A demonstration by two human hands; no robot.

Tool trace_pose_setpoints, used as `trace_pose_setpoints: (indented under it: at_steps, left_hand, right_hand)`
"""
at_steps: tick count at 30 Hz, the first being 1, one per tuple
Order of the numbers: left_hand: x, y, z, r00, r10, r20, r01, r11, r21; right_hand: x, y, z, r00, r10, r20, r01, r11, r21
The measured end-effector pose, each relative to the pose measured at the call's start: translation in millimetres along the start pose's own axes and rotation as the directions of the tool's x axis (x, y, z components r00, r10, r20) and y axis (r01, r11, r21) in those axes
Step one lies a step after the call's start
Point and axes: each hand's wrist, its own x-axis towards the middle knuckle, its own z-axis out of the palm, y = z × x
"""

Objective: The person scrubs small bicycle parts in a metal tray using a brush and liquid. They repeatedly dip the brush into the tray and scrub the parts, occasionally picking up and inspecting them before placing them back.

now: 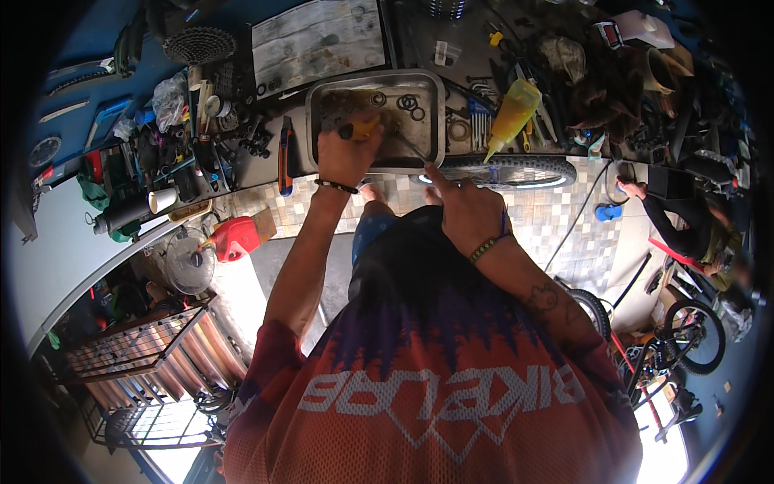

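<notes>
My left hand (347, 157) is closed round the yellow-and-black handle of what looks like a screwdriver (364, 129), over a metal tray (440, 121). Its thin shaft slants right toward the tray's near right corner. At that corner, my right hand (476, 214) has its index finger stretched to the shaft's tip. The other fingers curl under, and whatever they grip is hidden. Dark rings (407, 102) and a small bearing-like ring (377, 99) lie in the tray, which has brownish grime on its bottom.
A utility knife (285, 157) lies left of the tray. To the right are a bottle of yellow fluid (514, 113), wrenches (481, 121) and a bicycle wheel (524, 172) below the bench edge. A sprocket cassette (199, 45) sits at the far left. Another person's hand (631, 188) shows at right.
</notes>
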Motion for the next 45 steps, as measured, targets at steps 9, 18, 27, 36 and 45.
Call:
trace_pose_setpoints:
  at_steps: [9,18,27,36,45]
  left_hand:
    - [1,7,-8,0.984,0.04,0.176,-0.019,0.992,-0.123]
    - [16,3,-19,0.988,-0.032,0.15,-0.002,0.975,0.223]
    - [6,-9,-5,0.993,0.011,0.115,-0.004,0.998,-0.067]
    - [9,-7,-18,0.992,0.031,0.121,-0.013,0.989,-0.146]
    - [16,-17,-16,0.99,-0.096,0.1,0.096,0.995,-0.003]
  right_hand:
    - [2,-2,-2,0.999,-0.001,0.048,0.001,1.0,0.001]
    - [4,-5,-10,0.997,-0.012,0.078,0.012,1.0,0.006]
    - [3,-6,-7,0.998,-0.01,0.067,0.011,1.0,-0.016]
    - [1,1,2,1.0,0.011,0.005,-0.011,1.0,0.015]
    - [1,4,6,1.0,-0.008,-0.017,0.009,1.0,0.022]
